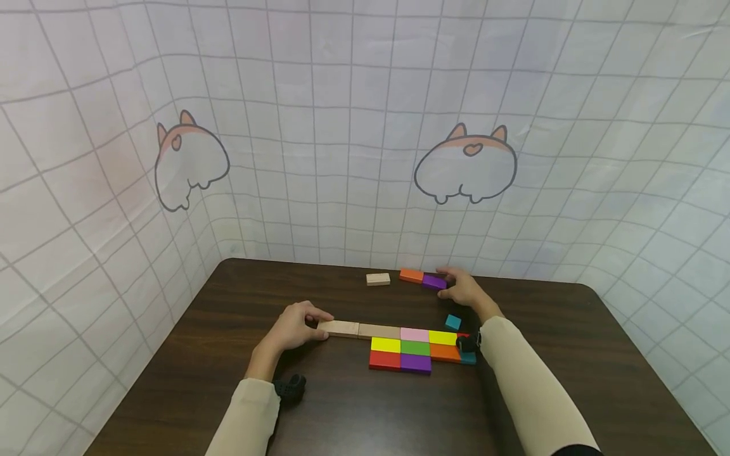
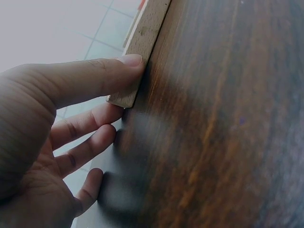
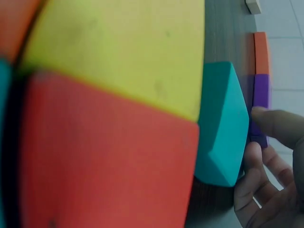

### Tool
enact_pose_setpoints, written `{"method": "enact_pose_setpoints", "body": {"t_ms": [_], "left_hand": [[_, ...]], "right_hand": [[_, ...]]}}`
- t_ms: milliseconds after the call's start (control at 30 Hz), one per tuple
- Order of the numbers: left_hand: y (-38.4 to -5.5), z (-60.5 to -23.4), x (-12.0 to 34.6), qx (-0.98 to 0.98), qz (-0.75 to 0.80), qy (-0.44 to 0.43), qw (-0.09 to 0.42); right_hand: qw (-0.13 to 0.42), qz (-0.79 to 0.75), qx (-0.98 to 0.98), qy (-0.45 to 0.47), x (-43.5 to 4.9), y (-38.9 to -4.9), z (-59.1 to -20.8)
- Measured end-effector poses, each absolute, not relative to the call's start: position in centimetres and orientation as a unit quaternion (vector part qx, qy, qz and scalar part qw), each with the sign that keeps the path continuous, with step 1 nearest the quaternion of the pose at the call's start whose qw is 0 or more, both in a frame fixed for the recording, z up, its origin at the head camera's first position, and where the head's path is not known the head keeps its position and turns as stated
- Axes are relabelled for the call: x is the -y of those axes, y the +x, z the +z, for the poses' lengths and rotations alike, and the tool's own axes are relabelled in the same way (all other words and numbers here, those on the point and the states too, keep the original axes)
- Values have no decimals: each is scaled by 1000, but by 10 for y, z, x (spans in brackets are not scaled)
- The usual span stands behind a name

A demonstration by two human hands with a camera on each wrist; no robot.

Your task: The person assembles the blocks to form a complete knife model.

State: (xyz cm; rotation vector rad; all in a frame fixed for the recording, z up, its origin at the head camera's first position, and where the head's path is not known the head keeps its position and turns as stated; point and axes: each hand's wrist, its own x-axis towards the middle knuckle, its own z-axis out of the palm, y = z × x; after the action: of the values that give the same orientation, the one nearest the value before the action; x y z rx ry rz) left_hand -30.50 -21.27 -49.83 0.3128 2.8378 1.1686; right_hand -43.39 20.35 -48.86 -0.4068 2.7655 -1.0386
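At the left end of a row of blocks, my left hand (image 1: 293, 325) pinches a plain wooden block (image 1: 340, 328) between thumb and fingers. The left wrist view shows the thumb on this block's near side (image 2: 142, 40). A second plain block (image 1: 379, 331) adjoins it, leading to the colored blocks. Toward the back of the table, my right hand (image 1: 464, 292) grips the right end of a purple block (image 1: 435, 282), thumb on its near side. An orange block (image 1: 411, 275) lies end to end with the purple one. In the right wrist view the purple block (image 3: 261, 90) is partly covered by the thumb.
Flat colored blocks lie packed together in front, among them pink (image 1: 414, 334), green (image 1: 415, 348) and red (image 1: 384, 360) ones. A teal block (image 1: 453, 322) sits just behind them. Another plain block (image 1: 377, 279) lies near the table's back edge, before a grid-patterned curtain (image 1: 331, 158).
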Motion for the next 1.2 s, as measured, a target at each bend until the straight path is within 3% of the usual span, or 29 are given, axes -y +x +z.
{"method": "enact_pose_setpoints", "body": {"t_ms": [167,433,767,1200], "left_hand": [[-305,-498,213,-920,377,104,24],[-304,-499,213,-921,377,97,26],[-306,-499,213,-923,371,99,24],[-304,-497,210,-920,375,106,25]], "right_hand": [[66,-324,-932,-149,-202,-435,-489],[105,-344,-919,-164,-210,-432,-485],[111,-345,-910,-199,-216,-418,-476],[109,-331,-910,-223,-224,-377,-460]]}}
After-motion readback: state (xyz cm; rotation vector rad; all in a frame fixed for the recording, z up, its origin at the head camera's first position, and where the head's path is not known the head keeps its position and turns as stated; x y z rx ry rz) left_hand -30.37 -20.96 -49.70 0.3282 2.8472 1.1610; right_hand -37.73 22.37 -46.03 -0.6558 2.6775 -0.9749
